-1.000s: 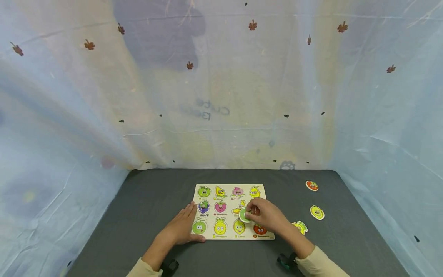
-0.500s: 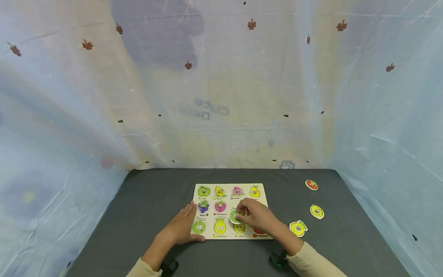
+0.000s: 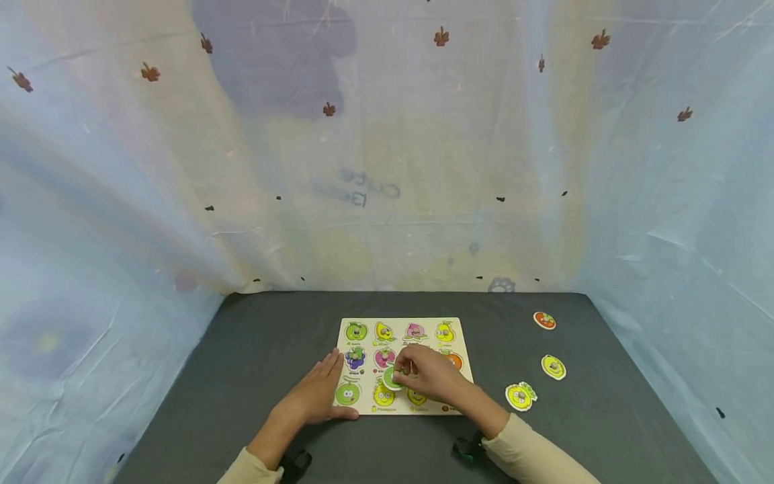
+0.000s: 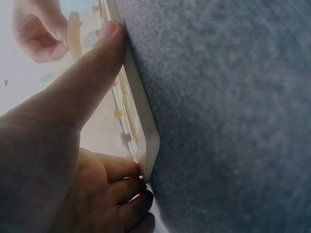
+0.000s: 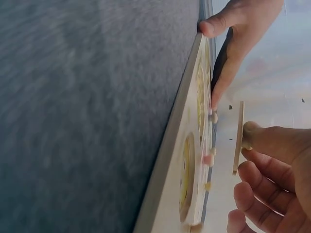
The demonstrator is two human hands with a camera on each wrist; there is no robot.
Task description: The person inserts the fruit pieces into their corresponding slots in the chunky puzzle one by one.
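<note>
A wooden fruit puzzle board [image 3: 399,411] lies on the dark cloth. My right hand [image 3: 432,371] pinches a round green puzzle piece [image 3: 390,380] by its knob, over the middle of the board. In the right wrist view, the piece [image 5: 238,141] hangs edge-on above the board, between thumb and finger. My left hand [image 3: 317,392] rests at the board's left side, its fingers along that edge and its thumb at the front corner. Just right of it is a green melon picture [image 3: 347,394]. Grape [image 3: 355,359] and apple [image 3: 356,331] pieces are farther up; my right hand hides part of the board.
Three loose pieces lie right of the board: a red tomato-like one [image 3: 544,320] at the back, a yellow lemon-like one [image 3: 553,367], and a pineapple [image 3: 520,396] nearest. A patterned curtain [image 3: 387,148] surrounds the table's back and sides.
My right hand has moved left across the board with the green piece, uncovering an orange fruit at the right of the middle row. The left hand has stayed in place.
</note>
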